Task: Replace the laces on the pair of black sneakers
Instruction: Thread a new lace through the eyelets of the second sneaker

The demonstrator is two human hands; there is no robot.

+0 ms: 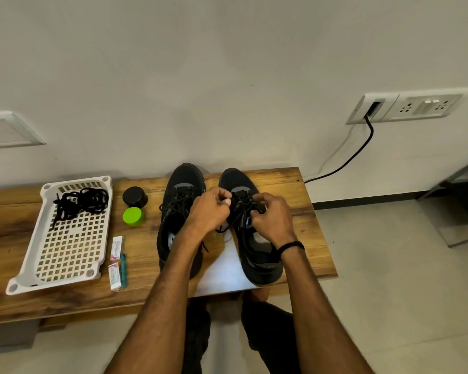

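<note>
A left sneaker (183,182) and a right sneaker (261,261), both black, are set side by side on a white sheet (224,269) on a wooden table (295,190). The lace (244,211) of the right sneaker is pinched by the left hand (210,213) and gripped by the right hand (274,221). Loose laces (83,202) are heaped in a white tray (25,268). Between tray and sneakers are laid a black jar (135,196), a green jar (133,216), two packets (117,248) and a teal pen (123,269).

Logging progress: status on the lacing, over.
Left grip, right grip both pinching lace on right sneaker. Loose laces in white tray. Nothing in the way.
</note>
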